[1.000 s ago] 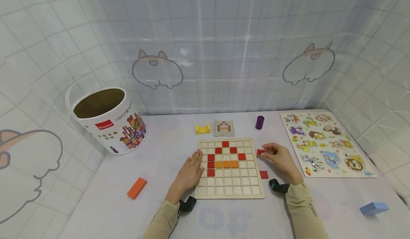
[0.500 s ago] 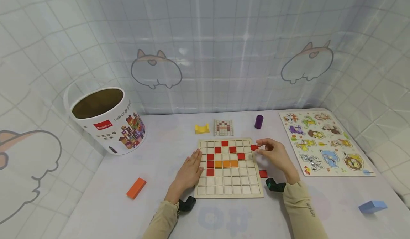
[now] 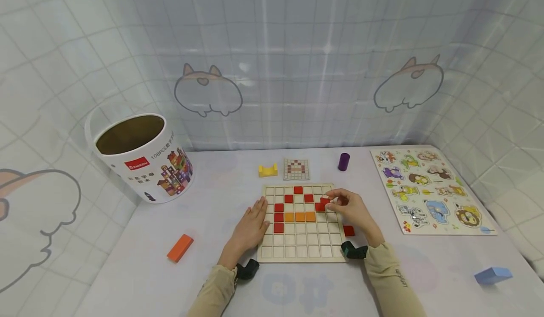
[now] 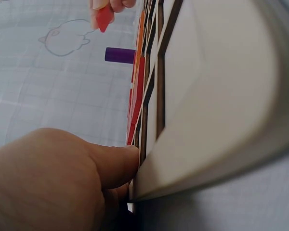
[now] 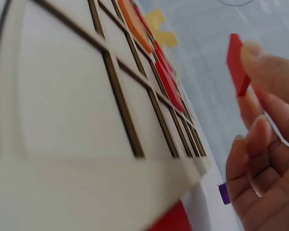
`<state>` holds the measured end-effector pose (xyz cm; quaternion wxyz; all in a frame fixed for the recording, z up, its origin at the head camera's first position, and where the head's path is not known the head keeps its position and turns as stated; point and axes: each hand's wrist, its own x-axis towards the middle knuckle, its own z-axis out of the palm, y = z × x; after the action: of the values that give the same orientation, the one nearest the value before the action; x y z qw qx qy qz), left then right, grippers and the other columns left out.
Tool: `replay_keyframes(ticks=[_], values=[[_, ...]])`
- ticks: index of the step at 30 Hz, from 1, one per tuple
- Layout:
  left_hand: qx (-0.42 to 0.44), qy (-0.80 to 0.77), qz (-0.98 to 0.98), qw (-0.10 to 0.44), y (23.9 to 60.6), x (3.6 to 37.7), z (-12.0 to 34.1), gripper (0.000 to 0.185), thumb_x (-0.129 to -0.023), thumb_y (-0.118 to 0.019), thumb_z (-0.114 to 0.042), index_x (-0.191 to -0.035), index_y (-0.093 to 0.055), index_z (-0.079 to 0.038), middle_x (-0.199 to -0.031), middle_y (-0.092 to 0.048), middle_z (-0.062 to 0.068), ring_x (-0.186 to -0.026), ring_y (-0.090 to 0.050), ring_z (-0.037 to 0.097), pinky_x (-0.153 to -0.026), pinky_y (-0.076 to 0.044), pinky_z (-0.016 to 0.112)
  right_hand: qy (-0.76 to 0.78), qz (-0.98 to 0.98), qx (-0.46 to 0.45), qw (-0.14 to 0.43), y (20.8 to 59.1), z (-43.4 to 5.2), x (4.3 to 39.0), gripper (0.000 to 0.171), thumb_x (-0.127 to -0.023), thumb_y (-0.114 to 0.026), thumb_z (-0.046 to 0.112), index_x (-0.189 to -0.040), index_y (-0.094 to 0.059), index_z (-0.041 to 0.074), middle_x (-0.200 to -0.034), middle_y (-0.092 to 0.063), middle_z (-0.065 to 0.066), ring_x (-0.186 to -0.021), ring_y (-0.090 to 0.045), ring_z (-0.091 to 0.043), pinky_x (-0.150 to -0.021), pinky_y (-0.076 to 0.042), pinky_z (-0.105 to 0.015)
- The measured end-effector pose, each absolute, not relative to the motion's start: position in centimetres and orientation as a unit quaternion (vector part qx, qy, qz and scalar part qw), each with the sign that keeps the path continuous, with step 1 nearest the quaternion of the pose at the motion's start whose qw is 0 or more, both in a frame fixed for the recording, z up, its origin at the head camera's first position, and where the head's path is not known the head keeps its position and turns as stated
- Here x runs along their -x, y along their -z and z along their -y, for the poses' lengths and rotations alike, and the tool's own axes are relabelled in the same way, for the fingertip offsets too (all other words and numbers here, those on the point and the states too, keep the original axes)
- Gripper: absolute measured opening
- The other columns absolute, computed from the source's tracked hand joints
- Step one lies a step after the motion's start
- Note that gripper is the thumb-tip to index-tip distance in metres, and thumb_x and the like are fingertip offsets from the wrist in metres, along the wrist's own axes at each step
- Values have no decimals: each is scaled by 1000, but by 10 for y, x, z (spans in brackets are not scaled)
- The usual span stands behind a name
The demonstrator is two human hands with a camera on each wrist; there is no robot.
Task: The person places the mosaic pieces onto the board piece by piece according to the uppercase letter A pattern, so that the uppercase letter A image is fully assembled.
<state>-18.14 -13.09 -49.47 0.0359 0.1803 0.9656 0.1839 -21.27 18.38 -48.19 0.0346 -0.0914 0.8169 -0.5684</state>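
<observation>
A wooden grid board (image 3: pixel 302 253) lies flat on the table, with several red and orange square tiles set into its upper cells. My right hand (image 3: pixel 349 209) hovers over the board's right side and pinches a red tile (image 3: pixel 325 202) between fingertips; the same red tile (image 5: pixel 237 64) shows tilted in the right wrist view and small (image 4: pixel 104 17) in the left wrist view. My left hand (image 3: pixel 250 227) rests flat, fingers straight, on the board's left edge, the thumb (image 4: pixel 113 163) pressed against the board (image 4: pixel 207 110). Another red tile (image 3: pixel 349 230) lies on the table right of the board.
A round cardboard tub (image 3: pixel 142 158) stands at back left. A yellow block (image 3: pixel 268 170), a pattern card (image 3: pixel 296 169) and a purple cylinder (image 3: pixel 344 161) sit behind the board. An animal puzzle (image 3: pixel 429 189) lies right; an orange block (image 3: pixel 180 247) front left, a blue block (image 3: pixel 492 275) front right.
My right hand has carried the red tile leftward from beside the board's right edge to over its right columns. The left hand has stayed on the left edge.
</observation>
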Motion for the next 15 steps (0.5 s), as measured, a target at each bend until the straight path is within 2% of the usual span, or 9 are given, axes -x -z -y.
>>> replay_keyframes(ticks=[6, 10, 15], values=[[-177, -188, -965, 42, 494, 182, 129, 60, -101, -44, -21, -152, -22, 4, -161, -19, 18, -149, -20, 34, -121, -19, 52, 538, -832, 128, 56, 494, -183, 211, 19, -83, -75, 6, -92, -60, -2, -83, -58, -5, -69, -49, -7, -60, -42, -17], [-177, -183, -966, 41, 494, 181, 130, 61, -101, -44, -21, -152, -22, 4, -161, -19, 17, -149, -21, 34, -121, -19, 52, 520, -837, 163, 57, 495, -183, 210, 25, -80, -78, 8, -81, -54, 2, -85, -58, -5, -73, -49, -6, -65, -43, -18], [-179, -184, -966, 39, 493, 181, 131, 60, -101, -45, -21, -151, -23, 5, -161, -20, 18, -149, -21, 34, -121, -20, 52, 514, -837, 181, 59, 498, -181, 211, 30, -77, -80, 7, -75, -50, 5, -85, -55, -4, -77, -50, -9, -70, -42, -18]])
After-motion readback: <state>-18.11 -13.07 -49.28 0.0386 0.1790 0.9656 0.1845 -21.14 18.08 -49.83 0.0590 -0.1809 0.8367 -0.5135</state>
